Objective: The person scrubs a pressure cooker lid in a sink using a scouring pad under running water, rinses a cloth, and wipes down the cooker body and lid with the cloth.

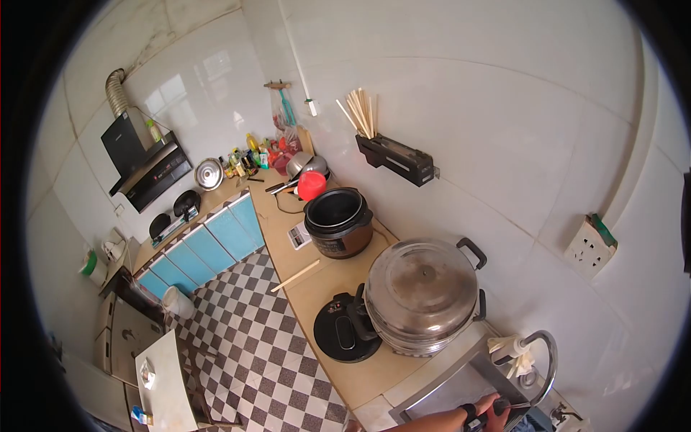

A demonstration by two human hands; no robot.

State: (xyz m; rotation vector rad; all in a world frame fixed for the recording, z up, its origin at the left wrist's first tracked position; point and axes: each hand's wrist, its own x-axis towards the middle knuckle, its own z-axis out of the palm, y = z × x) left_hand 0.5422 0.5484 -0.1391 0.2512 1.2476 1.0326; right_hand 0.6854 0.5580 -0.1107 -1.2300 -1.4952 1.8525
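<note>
At the bottom edge, my left hand (485, 403), with a black band on the wrist, reaches over the metal sink (443, 392). Its fingers look closed around something small and dark beside the spout. Against it is my right hand (497, 419), partly cut off by the frame edge, its fingers unclear. The curved faucet (553, 360) rises just right of both hands. Behind the sink stands a large lidded steel steamer pot (423, 288). A round black lid (342, 335) lies on the counter at its left.
An open cooker (338, 223), a white scale (299, 235) and a wooden stick (296, 276) sit farther along the counter. A chopstick holder (394, 158) and a socket (592, 246) are on the wall. At lower left stands a white table (165, 381) on the checkered floor.
</note>
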